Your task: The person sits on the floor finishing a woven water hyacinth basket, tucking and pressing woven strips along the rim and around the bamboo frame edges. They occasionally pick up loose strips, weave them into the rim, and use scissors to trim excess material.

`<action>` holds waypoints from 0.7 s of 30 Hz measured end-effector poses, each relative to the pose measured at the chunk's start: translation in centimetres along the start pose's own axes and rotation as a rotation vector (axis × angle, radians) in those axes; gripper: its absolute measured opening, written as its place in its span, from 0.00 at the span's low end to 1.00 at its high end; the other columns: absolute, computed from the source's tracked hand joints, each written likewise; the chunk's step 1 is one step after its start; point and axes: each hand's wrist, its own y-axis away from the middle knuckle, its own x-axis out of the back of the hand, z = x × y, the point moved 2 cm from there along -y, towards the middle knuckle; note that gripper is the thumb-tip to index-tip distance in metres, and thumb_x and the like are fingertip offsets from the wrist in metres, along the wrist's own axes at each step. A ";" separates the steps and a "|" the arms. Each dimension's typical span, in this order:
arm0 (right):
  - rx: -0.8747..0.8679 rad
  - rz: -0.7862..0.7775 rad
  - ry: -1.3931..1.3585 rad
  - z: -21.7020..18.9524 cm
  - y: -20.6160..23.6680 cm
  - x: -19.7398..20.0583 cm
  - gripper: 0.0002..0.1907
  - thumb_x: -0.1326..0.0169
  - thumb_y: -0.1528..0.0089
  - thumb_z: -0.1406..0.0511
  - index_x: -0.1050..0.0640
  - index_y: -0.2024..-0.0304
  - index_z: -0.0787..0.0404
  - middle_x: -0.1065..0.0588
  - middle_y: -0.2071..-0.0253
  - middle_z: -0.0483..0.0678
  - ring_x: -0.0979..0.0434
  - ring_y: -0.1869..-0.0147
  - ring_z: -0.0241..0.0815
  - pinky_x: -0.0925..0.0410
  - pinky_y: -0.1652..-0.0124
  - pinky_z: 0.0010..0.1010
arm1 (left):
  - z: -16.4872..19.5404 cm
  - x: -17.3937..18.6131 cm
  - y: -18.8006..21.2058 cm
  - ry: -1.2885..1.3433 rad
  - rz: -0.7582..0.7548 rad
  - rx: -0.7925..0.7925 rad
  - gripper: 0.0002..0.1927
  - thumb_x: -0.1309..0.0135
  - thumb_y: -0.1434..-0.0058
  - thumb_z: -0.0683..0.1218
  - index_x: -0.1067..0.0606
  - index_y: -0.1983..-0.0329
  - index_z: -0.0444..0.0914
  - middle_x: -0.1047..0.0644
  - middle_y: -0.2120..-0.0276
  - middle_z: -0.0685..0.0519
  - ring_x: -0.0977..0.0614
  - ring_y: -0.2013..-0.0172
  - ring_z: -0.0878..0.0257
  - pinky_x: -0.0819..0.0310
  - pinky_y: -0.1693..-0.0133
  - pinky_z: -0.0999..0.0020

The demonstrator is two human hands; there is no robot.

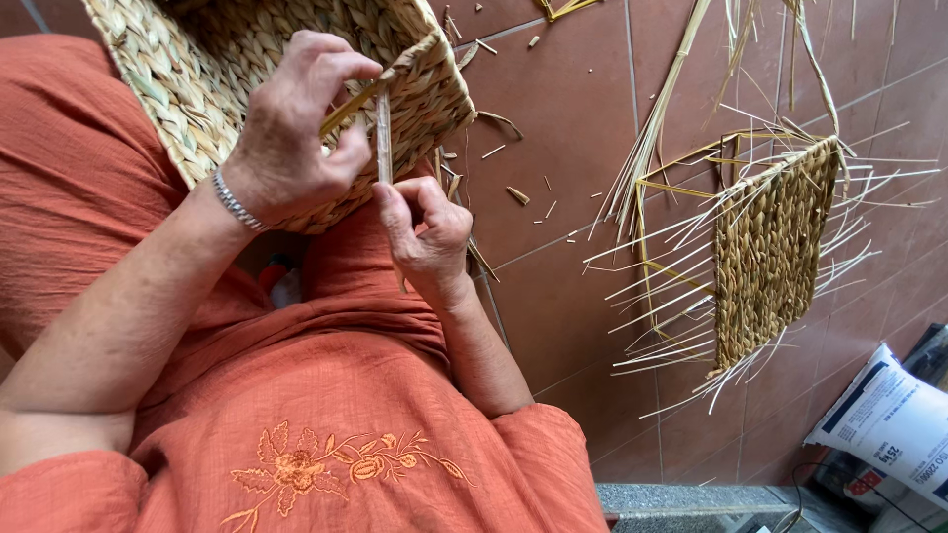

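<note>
Head camera coverage shows a woven basket of tan plaited straw (247,69) resting on the lap, against the orange cloth garment (326,434), at the upper left of the frame. The left hand (296,128) is laid over the basket's near rim, its thumb and forefinger pinched shut on a thin yellow strand (341,111) at that rim. A silver bracelet (235,201) is worn on the left wrist. The right hand (427,232) is positioned just below the rim, its fingers closed around the lower part of a slim upright straw stalk (383,138), whose top reaches the rim between the two hands. To the right, well apart from the basket, a flat half-woven straw panel with loose pale spokes on a yellow wire frame (770,252) lies on the reddish-brown tiled floor (563,118). Short straw clippings (517,195) are scattered on the tiles between them. A white printed bag (889,419) is seen at the lower right corner.
</note>
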 end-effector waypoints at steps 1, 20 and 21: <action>0.004 0.009 0.014 -0.6 0.0 0.2 0.07 0.39 0.33 0.68 0.23 0.64 0.62 0.26 0.74 0.44 0.27 0.74 0.30 0.32 0.71 0.23 | 0.4 0.5 -0.1 -0.066 -0.014 -0.057 0.26 0.40 0.49 0.35 0.30 0.46 0.31 0.27 0.56 0.41 0.19 0.58 0.51 0.18 0.58 0.62; -0.084 0.012 -0.126 1.3 -2.2 -2.8 0.16 0.47 0.29 0.68 0.25 0.39 0.63 0.22 0.59 0.42 0.23 0.57 0.27 0.28 0.56 0.22 | -6.7 -2.4 1.4 1.024 -0.125 1.175 0.14 0.48 0.29 0.46 0.21 0.67 0.34 0.22 0.80 0.50 0.23 0.85 0.64 0.25 0.83 0.69; -0.151 -0.010 -0.150 1.6 -2.2 -2.9 0.17 0.47 0.29 0.68 0.25 0.38 0.62 0.23 0.65 0.41 0.24 0.64 0.25 0.28 0.61 0.21 | -6.7 -2.2 1.3 0.983 -0.069 1.089 0.13 0.48 0.27 0.46 0.21 0.66 0.34 0.21 0.78 0.50 0.22 0.83 0.64 0.24 0.81 0.68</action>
